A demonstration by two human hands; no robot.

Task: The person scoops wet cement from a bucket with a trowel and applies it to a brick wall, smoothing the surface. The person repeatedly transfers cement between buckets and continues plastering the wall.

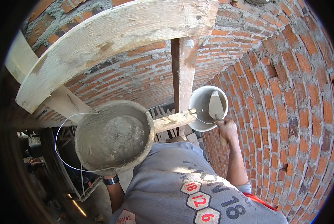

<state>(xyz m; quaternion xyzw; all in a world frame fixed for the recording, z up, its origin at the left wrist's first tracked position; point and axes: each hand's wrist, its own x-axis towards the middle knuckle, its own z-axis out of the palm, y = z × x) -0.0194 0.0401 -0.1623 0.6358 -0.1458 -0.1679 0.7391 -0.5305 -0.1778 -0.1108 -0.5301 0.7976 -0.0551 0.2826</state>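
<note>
A round bucket [152, 128] holding wet grey mortar [124, 134] is in front of me on the left, its wire handle [58, 151] hanging out to the side. My left hand [109, 177] holds it from beneath at its near side; most of the fingers are hidden by the bucket. To the right, my right hand [228, 130] is closed round the handle of a pointed trowel [216, 106]. The trowel's blade points away from me, over the opening of a second, pale bucket [196, 99] whose inside shows little mortar.
Brick walls [275, 112] rise ahead and close on my right. A broad plank [122, 33] crosses ahead, with an upright timber post [183, 74] below it. A short wooden bar [174, 121] juts between the buckets. Dark clutter [39, 160] lies low at the left.
</note>
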